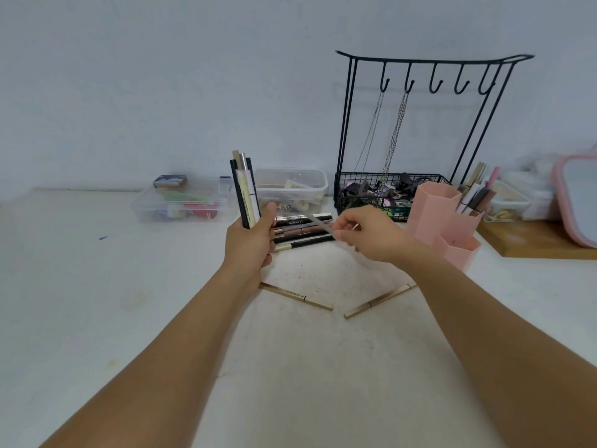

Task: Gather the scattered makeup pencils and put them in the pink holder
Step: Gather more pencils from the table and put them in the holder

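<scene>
Two bare forearms reach from the bottom edge over a white counter point(97, 302). Behind it rises a pale wall, and against that wall stands a black wire rack point(420, 130) with five hooks; two chains point(392, 137) hang from the hooks into its mesh basket of small trinkets. Right of the rack, a wooden board point(529, 240) carries a pink-rimmed mirror point(578, 202), cut off by the frame. Left of the rack sit two clear plastic boxes point(184, 202), one holding colourful items. The pink holder point(442, 215), a cluster of hexagonal tubes, stands just in front of the rack's right end, with several pencils already upright in its back tube. The left hand point(250, 236) grips a bundle of pencils point(245, 189), black and cream, held upright, its fingers curled round their lower ends. The right hand point(371, 232), close beside the holder, pinches a thin, blurred pencil point(319, 223) between thumb and forefinger, its tip angled toward the left hand. Between the hands, a row of pencils point(302, 232) lies flat on the counter, stacked side by side. Nearer the camera, two gold pencils point(295, 296) lie apart, slanting toward each other; the left one is partly hidden beneath the left wrist.
</scene>
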`<state>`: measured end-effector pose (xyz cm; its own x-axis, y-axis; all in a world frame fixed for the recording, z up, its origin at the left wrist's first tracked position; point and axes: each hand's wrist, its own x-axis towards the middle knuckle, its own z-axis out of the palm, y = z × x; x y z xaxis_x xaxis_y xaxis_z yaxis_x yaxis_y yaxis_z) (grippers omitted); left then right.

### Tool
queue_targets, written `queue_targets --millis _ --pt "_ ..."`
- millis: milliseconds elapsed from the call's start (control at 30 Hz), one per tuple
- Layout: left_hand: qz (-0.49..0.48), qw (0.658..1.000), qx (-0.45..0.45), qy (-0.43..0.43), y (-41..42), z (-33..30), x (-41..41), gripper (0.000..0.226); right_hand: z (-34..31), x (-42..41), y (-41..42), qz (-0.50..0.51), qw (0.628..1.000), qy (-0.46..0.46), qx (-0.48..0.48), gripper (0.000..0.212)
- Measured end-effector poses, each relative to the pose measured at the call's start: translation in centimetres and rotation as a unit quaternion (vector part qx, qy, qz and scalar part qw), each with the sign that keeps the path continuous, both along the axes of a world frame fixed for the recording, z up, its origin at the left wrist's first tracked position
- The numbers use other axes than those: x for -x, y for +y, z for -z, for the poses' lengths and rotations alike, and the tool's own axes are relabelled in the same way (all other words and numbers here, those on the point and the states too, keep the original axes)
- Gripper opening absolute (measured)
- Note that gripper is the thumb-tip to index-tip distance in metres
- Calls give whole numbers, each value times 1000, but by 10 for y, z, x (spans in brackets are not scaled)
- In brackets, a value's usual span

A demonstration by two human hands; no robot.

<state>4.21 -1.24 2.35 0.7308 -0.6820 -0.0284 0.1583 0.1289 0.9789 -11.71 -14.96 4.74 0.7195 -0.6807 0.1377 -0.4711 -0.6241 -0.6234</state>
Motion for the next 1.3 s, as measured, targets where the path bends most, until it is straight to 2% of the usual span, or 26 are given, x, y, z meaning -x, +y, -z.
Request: queue_targets --millis 100,167,367,500,567,633,700,767,833,867,1000,1200,1300 --pt "24 999 21 -5 0 -1 5 31 -12 -4 14 -31 986 -86 -138 8" --pt "46 998 42 -3 0 -2 9 28 -17 -10 28 -54 974 -125 -184 10" --pt "60 997 55 -2 -1 -1 16 49 -10 -30 65 -63 954 -200 -214 8" --pt "39 999 24 -12 -3 5 13 27 3 -38 76 -30 938 -244 -243 3" --pt "33 999 14 -32 -3 7 12 25 5 -39 79 -31 933 -250 -256 4" --pt "33 998 10 -50 -3 7 11 29 2 -37 73 -50 943 -223 -244 7" --pt "29 998 10 -55 -2 5 10 33 -2 -31 60 -65 968 -167 -178 9" --pt "21 999 13 -46 -2 3 8 31 -3 -22 40 -40 997 -61 -26 18" --pt "23 999 20 -33 -2 2 5 30 2 -12 20 -8 989 78 125 28" --pt "29 999 23 -26 -1 2 4 30 5 -8 13 0 981 120 153 32" --pt "29 999 17 -4 0 0 1 29 14 -2 2 4 980 156 127 37" --pt "1 1000 -11 18 1 -2 -2 48 19 -3 5 16 981 132 142 38" --pt "4 1000 -17 8 0 -3 -2 50 24 -6 6 2 974 164 153 38"
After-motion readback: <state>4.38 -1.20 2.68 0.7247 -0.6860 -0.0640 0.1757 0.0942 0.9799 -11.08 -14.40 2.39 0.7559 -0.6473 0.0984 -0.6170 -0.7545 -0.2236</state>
